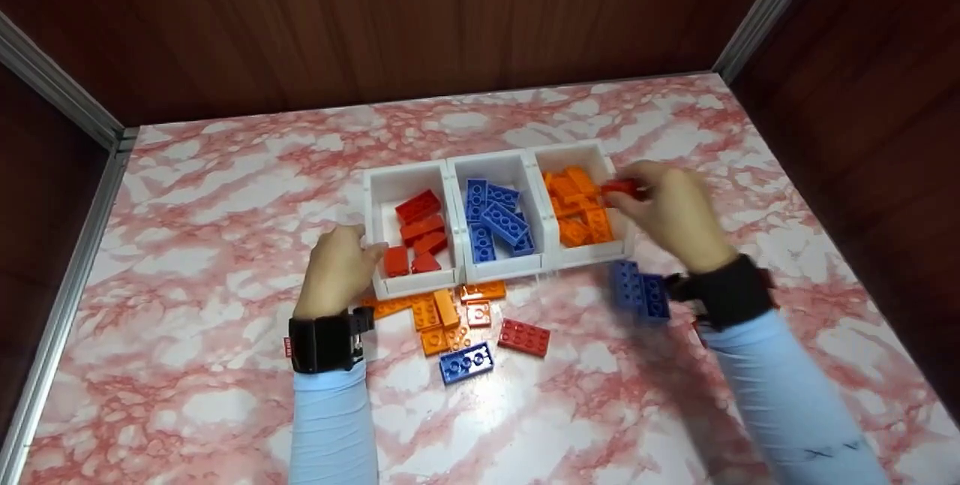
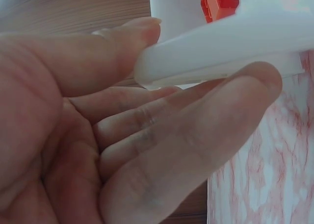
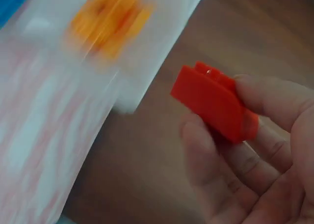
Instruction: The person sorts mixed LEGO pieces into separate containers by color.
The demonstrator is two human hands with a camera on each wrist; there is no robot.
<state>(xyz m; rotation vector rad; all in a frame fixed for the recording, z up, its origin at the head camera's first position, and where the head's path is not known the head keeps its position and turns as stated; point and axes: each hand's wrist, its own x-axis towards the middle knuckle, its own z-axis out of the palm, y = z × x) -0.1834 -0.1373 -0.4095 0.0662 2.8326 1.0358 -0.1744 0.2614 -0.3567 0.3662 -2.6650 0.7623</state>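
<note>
My right hand (image 1: 679,211) pinches a red toy brick (image 3: 208,101) between thumb and fingers, just beside the right end of a white three-compartment box (image 1: 499,269). At the box's left end, my left hand (image 1: 337,263) grips the wall. The left wrist view shows the thumb at the rim (image 2: 221,47) and the fingers on the other side. Red bricks (image 1: 421,228) lie in the left compartment, blue bricks (image 1: 504,222) in the middle one. Orange bricks (image 1: 577,203) fill much of the right one.
In front of the box, several orange bricks (image 1: 425,312) lie on the marbled table (image 1: 225,410), with a red brick (image 1: 523,337) and a blue brick (image 1: 466,362) nearby. More blue bricks (image 1: 628,282) lie near the right wrist. Dark wood-grain walls (image 1: 390,27) surround the table.
</note>
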